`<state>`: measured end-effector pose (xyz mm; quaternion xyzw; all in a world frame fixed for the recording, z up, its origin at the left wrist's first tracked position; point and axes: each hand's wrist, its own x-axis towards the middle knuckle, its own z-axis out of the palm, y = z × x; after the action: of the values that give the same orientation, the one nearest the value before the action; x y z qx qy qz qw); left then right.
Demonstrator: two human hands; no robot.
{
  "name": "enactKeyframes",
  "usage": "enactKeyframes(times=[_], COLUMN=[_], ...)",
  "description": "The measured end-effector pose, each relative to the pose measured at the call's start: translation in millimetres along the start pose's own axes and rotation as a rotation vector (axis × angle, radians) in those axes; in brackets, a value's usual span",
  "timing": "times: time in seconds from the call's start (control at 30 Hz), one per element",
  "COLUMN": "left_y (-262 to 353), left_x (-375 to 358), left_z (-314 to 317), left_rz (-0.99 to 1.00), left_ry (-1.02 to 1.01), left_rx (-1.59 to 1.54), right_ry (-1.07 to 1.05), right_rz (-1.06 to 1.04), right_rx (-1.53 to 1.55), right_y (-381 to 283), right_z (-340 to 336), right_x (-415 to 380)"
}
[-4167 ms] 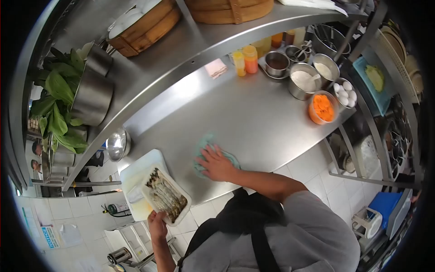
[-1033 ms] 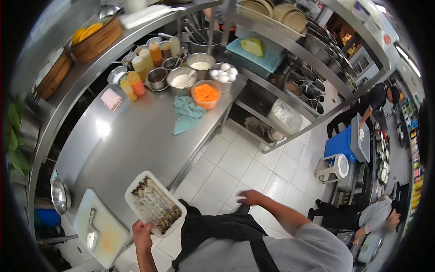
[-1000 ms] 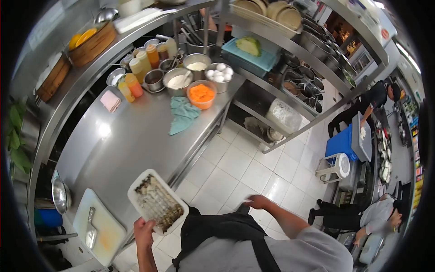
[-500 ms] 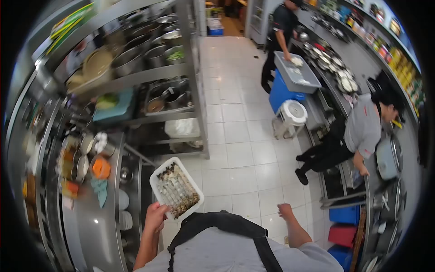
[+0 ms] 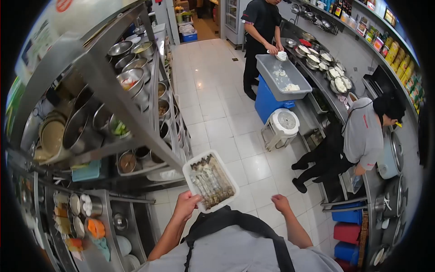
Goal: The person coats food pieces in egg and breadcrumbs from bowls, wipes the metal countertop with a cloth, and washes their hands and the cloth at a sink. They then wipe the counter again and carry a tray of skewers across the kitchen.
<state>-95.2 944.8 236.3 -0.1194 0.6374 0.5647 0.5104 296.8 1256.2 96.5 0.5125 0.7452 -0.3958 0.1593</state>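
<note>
My left hand (image 5: 186,205) grips the near left edge of a white plastic tray (image 5: 230,178), thumb over the rim. Rows of greyish seafood that look like raw prawns (image 5: 210,180) lie in it, darker at both ends. The tray is held out over the floor, in front of my body. My right hand (image 5: 282,204) hangs to the right with its fingers curled in, and nothing shows in it.
A steel rack (image 5: 122,99) with pots and bowls stands close on the left. Ahead on the right, a person handles white food over a grey bin (image 5: 283,93). Beside it is a white stool (image 5: 282,124). Another person in grey (image 5: 362,136) stands at the right counter.
The view has turned left and moved forward along the aisle. The tray in my left hand now appears farther right, next to the rack. The person at the bin has both hands over it.
</note>
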Motion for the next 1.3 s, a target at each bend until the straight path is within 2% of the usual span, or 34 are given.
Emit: enactKeyframes(times=[0.03,0.1,0.17,0.23,0.3,0.33,0.4,0.43,0.53,0.67,0.7,0.73,0.77,0.8,0.83,0.87,0.9,0.93,0.97,1.0,1.07,1.17,1.23,1.3], left_y=[1,24,42,73,92,100,114,133,146,186,206,223,236,249,271,275,278,280,281,300,322,373,394,424], left_x=[32,86,97,133,172,190,206,246,303,369,378,391,403,413,418,428,444,461,477,489,521,568,612,654], left_z=[-2,1,23,43,52,56,70,73,72,88,94,96,98,98,102,99,95,90,80,83,72,63,49,36], left_rz=[0.011,0.021,0.023,0.067,0.049,0.039,0.022,0.031,-0.01,-0.013,-0.027,-0.024,-0.026,-0.035,-0.049,-0.014,0.021,0.053,0.074,0.12,0.2,0.283,0.324,0.298], left_ry=[-0.006,-0.036,-0.029,-0.034,-0.014,0.0,0.022,0.059,0.127,0.198,0.211,0.24,0.266,0.293,0.296,0.316,0.334,0.352,0.406,0.435,0.477,0.591,0.641,0.624], left_rx=[-0.002,0.101,0.134,0.087,0.1,0.104,0.053,0.014,0.01,-0.024,-0.006,-0.013,-0.022,-0.028,-0.101,-0.134,-0.17,-0.211,-0.127,-0.173,-0.196,-0.071,-0.087,-0.066], right_ry=[0.014,0.02,0.121,-0.051,0.066,0.071,-0.066,-0.145,-0.283,-0.321,-0.32,-0.302,-0.19,-0.017,-0.149,-0.11,0.052,-0.065,-0.009,-0.132,-0.133,-0.253,-0.282,-0.352], right_rz=[0.05,0.624,0.778,0.452,0.941,1.051,1.051,1.021,0.892,0.65,0.49,0.115,-0.336,-0.589,-0.344,-0.337,-0.644,-0.306,0.011,0.081,-0.003,-0.019,0.011,0.051], right_rx=[-0.019,0.44,0.575,0.355,0.905,0.907,0.734,0.674,0.538,0.334,0.223,-0.035,-0.406,-0.637,-0.673,-0.676,-0.82,-0.312,0.221,0.518,0.377,0.464,0.344,0.17], right_y=[20,28,71,175,248,227,160,132,73,38,43,47,47,37,-8,-21,-66,-124,-185,-296,-369,-446,-461,-445], right_z=[-7,-27,-43,-32,20,30,47,55,61,5,-12,-34,-54,-70,-82,-76,-93,-100,-109,-145,-143,-130,-112,-104], right_x=[14,6,-28,-65,-75,-64,-13,38,161,326,374,427,484,551,626,701,756,798,840,816,874,920,954,972])
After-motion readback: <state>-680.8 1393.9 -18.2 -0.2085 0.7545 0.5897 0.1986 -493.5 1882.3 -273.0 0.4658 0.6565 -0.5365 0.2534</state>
